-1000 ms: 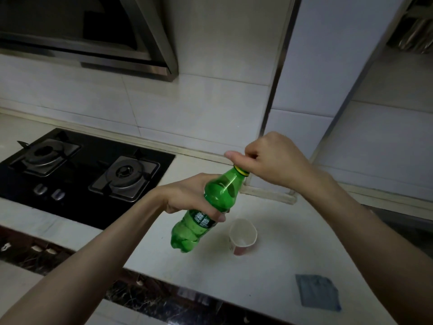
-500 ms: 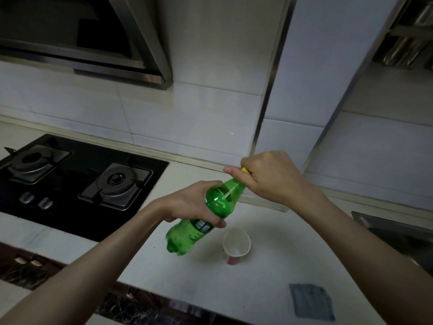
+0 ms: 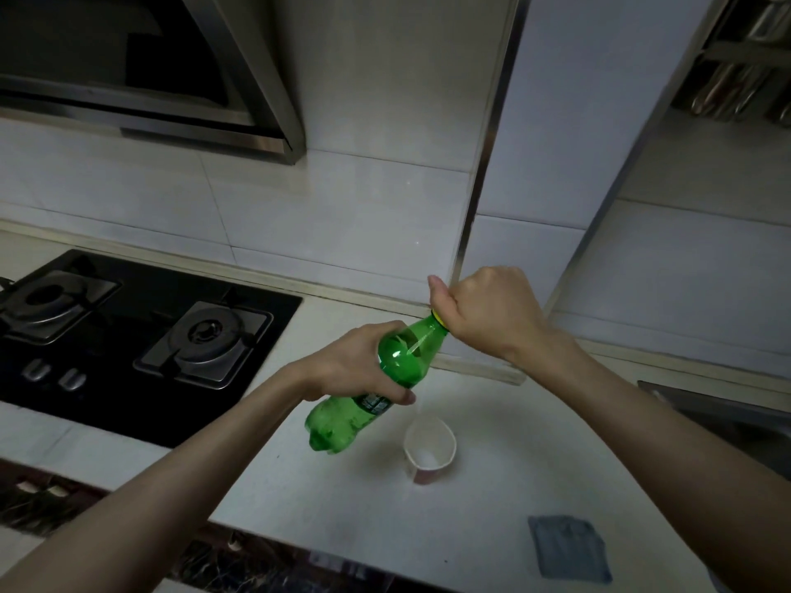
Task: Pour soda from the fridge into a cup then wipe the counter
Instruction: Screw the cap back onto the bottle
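Green soda bottle held tilted in the left hand, right hand pinching its yellow cap, paper cup unfilled, cloth untouched on the surface.

Bare counter is being left open beneath both forearms. The gap below the left hand and its tilted bottle is being narrowed by an upright cup. Room beyond the right hand is being closed off by the tiled wall, while ground is being taken up by a grey cloth beside the right forearm and a hob well left of the left hand.
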Demonstrator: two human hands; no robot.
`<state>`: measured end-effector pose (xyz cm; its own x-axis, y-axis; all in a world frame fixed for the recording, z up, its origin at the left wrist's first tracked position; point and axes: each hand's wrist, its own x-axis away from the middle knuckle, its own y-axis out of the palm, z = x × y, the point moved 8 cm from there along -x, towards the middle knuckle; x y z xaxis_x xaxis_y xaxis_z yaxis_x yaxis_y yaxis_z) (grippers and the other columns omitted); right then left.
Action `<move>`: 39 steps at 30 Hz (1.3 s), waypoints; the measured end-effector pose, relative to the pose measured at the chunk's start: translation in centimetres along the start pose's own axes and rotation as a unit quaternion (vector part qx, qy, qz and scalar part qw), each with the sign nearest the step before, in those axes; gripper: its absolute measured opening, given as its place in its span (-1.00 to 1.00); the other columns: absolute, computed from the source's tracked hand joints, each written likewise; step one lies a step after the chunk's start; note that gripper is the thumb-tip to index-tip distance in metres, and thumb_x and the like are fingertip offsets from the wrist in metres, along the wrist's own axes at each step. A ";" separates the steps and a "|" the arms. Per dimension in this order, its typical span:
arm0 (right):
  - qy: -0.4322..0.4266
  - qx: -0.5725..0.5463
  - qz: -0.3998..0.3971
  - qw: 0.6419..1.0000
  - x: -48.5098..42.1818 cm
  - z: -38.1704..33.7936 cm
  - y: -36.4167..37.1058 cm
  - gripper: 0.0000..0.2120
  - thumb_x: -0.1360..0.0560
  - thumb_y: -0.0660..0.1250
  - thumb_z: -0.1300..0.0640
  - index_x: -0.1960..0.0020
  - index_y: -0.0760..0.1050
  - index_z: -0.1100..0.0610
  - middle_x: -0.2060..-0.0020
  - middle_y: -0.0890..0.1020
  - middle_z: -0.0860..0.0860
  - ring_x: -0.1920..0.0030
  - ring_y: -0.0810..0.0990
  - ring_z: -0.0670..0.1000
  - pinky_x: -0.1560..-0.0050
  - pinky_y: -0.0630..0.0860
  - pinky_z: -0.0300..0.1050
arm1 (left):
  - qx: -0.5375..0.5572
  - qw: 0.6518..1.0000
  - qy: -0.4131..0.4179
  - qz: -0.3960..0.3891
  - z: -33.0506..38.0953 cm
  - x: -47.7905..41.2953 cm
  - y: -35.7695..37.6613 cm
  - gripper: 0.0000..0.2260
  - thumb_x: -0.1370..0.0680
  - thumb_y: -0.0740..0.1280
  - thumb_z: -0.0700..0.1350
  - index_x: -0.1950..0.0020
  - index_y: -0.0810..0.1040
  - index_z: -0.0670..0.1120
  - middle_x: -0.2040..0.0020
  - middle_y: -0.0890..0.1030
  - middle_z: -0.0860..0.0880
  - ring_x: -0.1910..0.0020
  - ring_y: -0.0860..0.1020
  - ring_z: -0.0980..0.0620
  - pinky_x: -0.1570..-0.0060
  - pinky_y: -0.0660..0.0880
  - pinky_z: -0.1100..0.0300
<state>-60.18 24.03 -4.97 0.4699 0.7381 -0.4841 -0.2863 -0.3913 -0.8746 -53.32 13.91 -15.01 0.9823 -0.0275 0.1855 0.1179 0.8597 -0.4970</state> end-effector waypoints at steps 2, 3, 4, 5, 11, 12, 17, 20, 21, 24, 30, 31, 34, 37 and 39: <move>0.100 -0.023 -0.111 0.988 0.1 1.0 1.6 -0.30 -0.60 -0.09 -0.28 0.49 0.32 0.17 0.55 0.36 0.01 0.46 0.41 0.07 0.32 0.29 -0.10 | -0.033 0.999 0.003 0.033 -0.5 -0.2 -0.5 -0.46 -0.27 0.63 -0.09 -0.17 0.49 0.02 -0.02 0.63 0.01 -0.01 0.62 0.00 -0.05 0.60 -0.05; 0.100 -0.007 -0.116 0.988 0.0 1.1 1.8 -0.27 -0.57 -0.11 -0.34 0.46 0.38 0.17 0.52 0.40 0.02 0.44 0.42 0.05 0.30 0.31 -0.09 | -0.034 0.999 0.006 0.036 -0.7 -0.3 -0.7 -0.46 -0.27 0.63 -0.08 -0.16 0.48 0.04 -0.01 0.62 0.02 -0.01 0.61 0.01 -0.04 0.60 -0.02; 0.084 0.007 -0.097 0.992 -0.2 0.6 1.5 -0.26 -0.55 -0.13 -0.38 0.41 0.42 0.16 0.51 0.42 0.01 0.45 0.43 0.04 0.31 0.31 -0.10 | -0.020 0.999 0.007 0.031 -1.0 -0.4 -0.9 -0.47 -0.28 0.63 -0.10 -0.15 0.49 0.06 0.00 0.63 0.03 0.00 0.62 0.01 -0.02 0.61 0.01; 0.052 0.012 -0.060 0.997 -0.3 -0.1 0.8 -0.28 -0.54 -0.13 -0.38 0.36 0.43 0.16 0.50 0.45 0.00 0.46 0.43 0.04 0.34 0.31 -0.10 | -0.002 1.000 0.008 0.020 -1.0 -0.3 -1.0 -0.49 -0.28 0.62 -0.13 -0.15 0.50 0.05 0.01 0.63 0.03 0.01 0.62 0.02 -0.01 0.62 0.05; -0.135 0.024 0.142 0.980 -0.6 -2.2 -0.9 -0.49 -0.62 0.06 0.02 0.48 0.35 0.13 0.60 0.36 -0.01 0.59 0.23 -0.01 0.53 0.14 -0.23 | 0.012 0.999 0.016 -0.044 -0.4 0.1 -1.3 -0.52 -0.31 0.60 -0.21 -0.16 0.52 -0.07 0.01 0.65 -0.08 0.01 0.64 -0.04 0.02 0.63 0.06; -0.135 0.026 0.145 0.980 -0.7 -2.2 -0.7 -0.47 -0.61 0.07 0.05 0.52 0.32 0.12 0.64 0.32 -0.03 0.59 0.18 -0.02 0.51 0.14 -0.25 | 0.011 0.999 0.012 -0.033 -0.6 0.0 -1.3 -0.52 -0.31 0.61 -0.20 -0.15 0.52 -0.06 0.02 0.65 -0.06 0.03 0.64 -0.03 0.01 0.63 0.06; 0.063 0.004 -0.084 0.994 -1.6 -0.6 3.4 -0.49 -0.62 0.02 0.03 0.49 0.21 0.13 0.53 0.30 -0.01 0.47 0.33 0.05 0.30 0.35 -0.10 | -0.106 0.990 0.022 0.093 -1.5 -0.8 -2.1 -0.46 -0.28 0.60 -0.10 -0.20 0.48 0.00 0.05 0.63 -0.01 0.07 0.58 -0.03 0.08 0.53 0.11; 0.094 -0.023 -0.102 0.990 -1.7 -0.6 3.5 -0.46 -0.64 -0.03 -0.07 0.46 0.27 0.11 0.49 0.37 0.01 0.45 0.36 0.01 0.28 0.30 -0.10 | -0.089 0.990 0.021 0.108 -2.5 -0.8 -2.4 -0.45 -0.28 0.60 -0.09 -0.19 0.47 0.04 0.07 0.62 0.01 0.09 0.57 -0.01 0.15 0.50 0.18; 0.065 -0.005 -0.075 0.995 -1.8 -1.2 3.0 -0.43 -0.63 -0.02 -0.11 0.48 0.26 0.12 0.53 0.37 0.00 0.48 0.36 0.03 0.31 0.30 -0.11 | -0.059 0.993 0.020 0.097 -2.6 -0.7 -2.6 -0.43 -0.28 0.61 -0.10 -0.21 0.47 0.05 0.04 0.62 0.03 0.06 0.58 0.00 0.13 0.52 0.21; -0.081 0.036 0.072 0.993 -1.6 -3.4 0.8 -0.48 -0.58 0.07 -0.11 0.49 0.24 0.12 0.59 0.38 0.00 0.57 0.34 0.06 0.44 0.17 -0.18 | 0.041 0.999 0.027 -0.003 -1.9 0.1 -2.8 -0.44 -0.31 0.59 -0.25 -0.23 0.52 0.08 -0.01 0.66 0.06 -0.01 0.63 0.08 0.00 0.60 0.21; -0.077 -0.016 0.046 0.996 -2.8 -4.2 1.5 -0.47 -0.55 0.00 -0.02 0.57 0.23 0.11 0.66 0.25 -0.04 0.61 0.25 0.04 0.42 0.22 -0.18 | 0.034 0.998 0.028 -0.054 -1.9 0.8 -3.1 -0.54 -0.33 0.58 -0.25 -0.12 0.53 0.04 0.06 0.67 0.03 0.06 0.64 0.07 0.04 0.60 0.17; -0.024 -0.005 -0.014 1.000 -3.0 -3.7 2.6 -0.47 -0.56 -0.02 -0.03 0.55 0.24 0.13 0.63 0.27 -0.02 0.56 0.28 0.04 0.39 0.25 -0.15 | 0.015 1.000 0.025 -0.007 -2.4 0.5 -3.3 -0.53 -0.32 0.60 -0.21 -0.13 0.51 0.05 0.08 0.65 0.07 0.08 0.62 0.08 0.08 0.56 0.23; 0.149 -0.061 -0.148 0.976 -2.5 -1.5 5.5 -0.53 -0.60 -0.01 -0.04 0.41 0.31 0.12 0.44 0.38 0.04 0.39 0.38 0.06 0.32 0.23 -0.10 | -0.125 0.982 0.024 0.142 -3.3 0.0 -3.6 -0.47 -0.28 0.60 -0.11 -0.17 0.46 0.01 0.11 0.60 0.01 0.12 0.54 -0.03 0.21 0.41 0.20; 0.158 -0.037 -0.133 0.978 -2.2 -2.1 5.7 -0.49 -0.61 -0.02 -0.11 0.42 0.27 0.12 0.44 0.38 0.05 0.33 0.40 0.13 0.27 0.26 -0.08 | -0.094 0.983 0.023 0.157 -4.5 0.0 -3.8 -0.46 -0.28 0.59 -0.14 -0.20 0.47 -0.01 0.11 0.59 -0.01 0.12 0.54 -0.06 0.20 0.44 0.20; 0.044 0.036 -0.037 0.998 -2.9 -4.1 4.2 -0.45 -0.60 0.00 -0.14 0.47 0.20 0.15 0.52 0.40 0.07 0.44 0.39 0.15 0.33 0.20 -0.12 | 0.012 0.996 0.026 0.083 -4.8 0.3 -4.0 -0.43 -0.30 0.61 -0.19 -0.24 0.49 0.02 0.03 0.63 0.02 0.02 0.60 -0.01 0.05 0.54 0.23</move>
<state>-59.37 17.99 -7.32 0.5616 0.7115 -0.4223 -0.3059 -0.2957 -0.9050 -52.80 7.99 -17.00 0.9942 0.0907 0.0579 -0.0500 0.8663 -0.4970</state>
